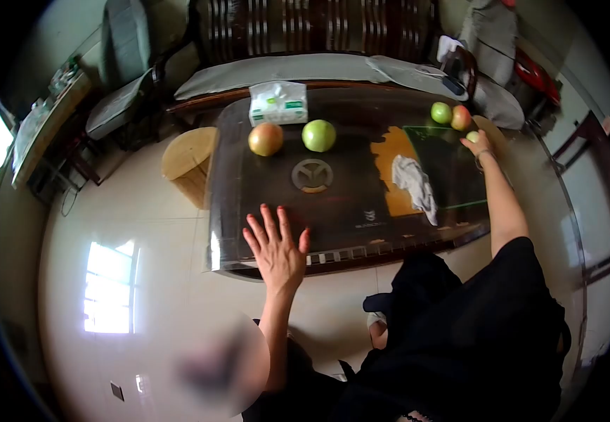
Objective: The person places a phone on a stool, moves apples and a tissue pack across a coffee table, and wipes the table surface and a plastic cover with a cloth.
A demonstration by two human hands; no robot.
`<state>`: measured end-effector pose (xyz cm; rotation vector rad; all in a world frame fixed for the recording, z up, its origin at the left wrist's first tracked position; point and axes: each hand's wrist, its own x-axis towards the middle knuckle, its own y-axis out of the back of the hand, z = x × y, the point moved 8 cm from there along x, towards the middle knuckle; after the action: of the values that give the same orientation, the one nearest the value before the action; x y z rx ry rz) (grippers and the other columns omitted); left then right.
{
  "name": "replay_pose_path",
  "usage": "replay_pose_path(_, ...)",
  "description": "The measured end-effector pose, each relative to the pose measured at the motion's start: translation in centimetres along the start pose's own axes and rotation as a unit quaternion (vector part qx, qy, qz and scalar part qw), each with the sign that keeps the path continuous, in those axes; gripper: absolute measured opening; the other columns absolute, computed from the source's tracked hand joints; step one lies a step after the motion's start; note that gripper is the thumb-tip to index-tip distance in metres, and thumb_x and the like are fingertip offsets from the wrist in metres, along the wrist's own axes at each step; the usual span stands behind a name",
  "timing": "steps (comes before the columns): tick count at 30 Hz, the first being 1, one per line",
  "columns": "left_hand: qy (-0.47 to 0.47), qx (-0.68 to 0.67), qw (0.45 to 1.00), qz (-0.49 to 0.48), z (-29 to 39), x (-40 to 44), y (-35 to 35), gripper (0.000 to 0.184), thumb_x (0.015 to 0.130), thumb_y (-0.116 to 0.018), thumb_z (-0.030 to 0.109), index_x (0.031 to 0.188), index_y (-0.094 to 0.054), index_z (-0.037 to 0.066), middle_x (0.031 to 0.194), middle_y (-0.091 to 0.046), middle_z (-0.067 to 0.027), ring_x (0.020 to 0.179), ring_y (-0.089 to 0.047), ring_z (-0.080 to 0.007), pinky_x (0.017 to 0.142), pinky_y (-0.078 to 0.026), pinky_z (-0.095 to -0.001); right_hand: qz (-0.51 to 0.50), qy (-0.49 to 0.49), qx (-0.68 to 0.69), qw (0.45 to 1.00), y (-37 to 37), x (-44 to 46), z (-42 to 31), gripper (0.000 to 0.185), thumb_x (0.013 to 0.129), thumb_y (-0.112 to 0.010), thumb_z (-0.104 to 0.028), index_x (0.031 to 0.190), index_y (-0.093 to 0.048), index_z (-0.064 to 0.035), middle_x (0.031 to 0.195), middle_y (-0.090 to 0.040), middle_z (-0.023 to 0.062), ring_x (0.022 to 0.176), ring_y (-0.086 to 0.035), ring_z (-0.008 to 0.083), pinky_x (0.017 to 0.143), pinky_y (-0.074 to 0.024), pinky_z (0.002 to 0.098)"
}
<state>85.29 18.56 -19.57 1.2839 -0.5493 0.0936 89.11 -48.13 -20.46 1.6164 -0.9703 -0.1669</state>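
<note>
My left hand (277, 254) lies palm down at the near edge of the dark table (249, 193), fingers spread and holding nothing. My right hand (481, 144) reaches to the table's far right corner, its fingers closed around a small pale green fruit (472, 136), partly hidden by them. Just beyond it, a green apple-like fruit (441, 112) and a reddish one (461, 118) sit side by side. Farther left stand a larger yellow-red apple-like fruit (265, 139) and a larger green one (319, 136), slightly apart.
Behind the larger fruits stands a tissue pack (278, 111). A crumpled white cloth (414, 186) lies on the table's right half. A wooden stool (187, 163) adjoins the left end. Beyond the table runs a cushioned wooden bench (277, 70), with a chair (119, 105) at left.
</note>
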Motion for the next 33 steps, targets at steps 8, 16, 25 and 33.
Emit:
replay_pose_path(8, 0.01, -0.024, 1.0, 0.016, -0.3, 0.2, -0.1, 0.06, 0.086, -0.049, 0.043, 0.131, -0.041, 0.005, 0.14, -0.028, -0.0196, 0.129, -0.022, -0.0428, 0.105, -0.016, -0.0532, 0.154, 0.131, 0.214, 0.956, 3.8, -1.0, -8.5, 0.061, 0.059, -0.079, -0.021, 0.111, -0.051, -0.0062, 0.1, -0.061, 0.0155, 0.092, -0.058, 0.0318, 0.08, -0.0459, 0.0387)
replay_pose_path(16, 0.019, -0.049, 0.998, 0.034, -0.5, -0.1, -0.1, 0.063, 0.084, -0.05, 0.046, 0.13, -0.041, 0.004, 0.14, -0.028, -0.02, 0.129, -0.021, -0.043, 0.105, -0.016, -0.0535, -0.072, 0.422, 0.372, 0.823, 11.1, -17.3, -40.7, 0.055, 0.064, -0.075, -0.01, 0.115, -0.053, -0.0091, 0.107, -0.057, 0.008, 0.101, -0.055, 0.0211, 0.088, -0.0425, 0.0303)
replay_pose_path(25, 0.052, -0.089, 0.991, 0.087, -1.2, -0.4, -1.2, 0.073, 0.075, -0.053, 0.053, 0.128, -0.044, 0.003, 0.138, -0.028, -0.026, 0.129, -0.015, -0.0483, 0.106, -0.009, -0.0567, -0.083, 0.362, 0.198, 0.907, -9.3, 0.0, -38.8, 0.052, 0.075, -0.067, -0.017, 0.124, -0.05, -0.018, 0.114, -0.058, 0.0082, 0.099, -0.057, 0.02, 0.084, -0.045, 0.031)
replay_pose_path(33, 0.07, -0.095, 0.99, 0.08, -1.1, -0.2, -1.7, 0.073, 0.078, -0.047, 0.053, 0.131, -0.04, 0.003, 0.14, -0.025, -0.0263, 0.131, -0.013, -0.0476, 0.107, -0.005, -0.056, -0.269, 0.474, 0.161, 0.823, -14.9, -2.7, -36.7, 0.064, 0.066, -0.047, 0.004, 0.129, -0.045, -0.0106, 0.127, -0.049, 0.0081, 0.12, -0.044, 0.0211, 0.102, -0.0314, 0.0301)
